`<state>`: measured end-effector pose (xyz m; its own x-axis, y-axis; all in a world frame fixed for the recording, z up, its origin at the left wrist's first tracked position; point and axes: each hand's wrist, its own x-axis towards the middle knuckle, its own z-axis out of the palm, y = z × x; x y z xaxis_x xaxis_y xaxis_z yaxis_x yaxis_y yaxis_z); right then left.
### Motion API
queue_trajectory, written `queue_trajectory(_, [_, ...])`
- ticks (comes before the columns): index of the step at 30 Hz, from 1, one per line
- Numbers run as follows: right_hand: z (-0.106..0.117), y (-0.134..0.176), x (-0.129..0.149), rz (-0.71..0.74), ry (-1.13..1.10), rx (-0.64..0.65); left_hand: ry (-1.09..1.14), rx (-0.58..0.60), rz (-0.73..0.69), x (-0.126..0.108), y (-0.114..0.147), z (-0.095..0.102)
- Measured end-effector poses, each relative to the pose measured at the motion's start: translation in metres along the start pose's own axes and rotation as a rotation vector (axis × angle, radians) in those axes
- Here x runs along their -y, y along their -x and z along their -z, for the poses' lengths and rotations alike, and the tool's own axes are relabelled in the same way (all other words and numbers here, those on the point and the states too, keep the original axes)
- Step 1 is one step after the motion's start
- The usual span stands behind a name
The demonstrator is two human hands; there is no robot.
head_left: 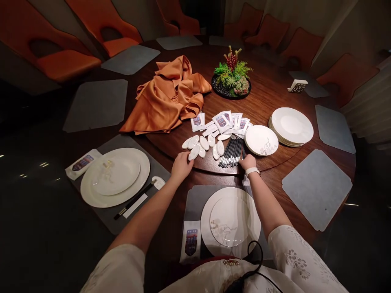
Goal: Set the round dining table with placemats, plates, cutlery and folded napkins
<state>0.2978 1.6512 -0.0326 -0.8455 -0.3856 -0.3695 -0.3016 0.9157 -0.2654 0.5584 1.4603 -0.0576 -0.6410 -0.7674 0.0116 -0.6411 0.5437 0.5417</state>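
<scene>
My left hand (181, 166) is closed at the near edge of a group of white oval chopstick rests (202, 143), its fingertips on the nearest rest (194, 153). My right hand (248, 162), with a white band at the wrist, is closed at the near right end of a bundle of black chopsticks (232, 149) with silvery ends; its fingertips are partly hidden. White printed packets (222, 121) lie just behind the chopsticks. Below my hands, a small plate (229, 221) sits on a larger plate (206, 228), with a printed packet (191, 242) at their left.
Orange cloth (171, 97) lies heaped at the back left, beside a planted dish (231, 75). Stacked plates (291, 125) and a smaller plate (261, 139) stand right. A finished-looking setting with plates (145, 171) and chopsticks (136, 199) lies left. Grey placemats (317, 189) and orange chairs (69, 63) ring the table.
</scene>
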Motion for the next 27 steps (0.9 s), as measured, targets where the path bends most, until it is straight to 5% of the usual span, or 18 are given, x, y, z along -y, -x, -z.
queue_trajectory(3, [-0.001,0.008,-0.009,0.004,0.018,0.018,-0.088,0.076,0.165,-0.006,-0.033,-0.007])
queue_trajectory(7, [-0.002,0.029,-0.030,0.007,0.004,0.027,-0.146,0.125,0.203,-0.010,-0.048,-0.006])
queue_trajectory(14, [-0.022,0.102,-0.108,-0.067,-0.455,0.132,0.094,0.083,0.184,-0.040,-0.009,0.001])
queue_trajectory(17, [-0.036,0.146,-0.149,-0.106,-0.755,0.170,0.355,0.211,0.082,-0.082,0.019,-0.026])
queue_trajectory(20, [-0.046,0.188,-0.189,-0.159,-0.948,0.111,0.515,0.488,-0.010,-0.139,0.048,-0.071])
queue_trajectory(23, [-0.055,0.223,-0.223,-0.254,-1.014,0.011,0.410,0.661,-0.121,-0.200,0.079,-0.120])
queue_trajectory(27, [-0.065,0.256,-0.260,-0.330,-1.023,-0.062,0.053,0.711,-0.188,-0.264,0.114,-0.169])
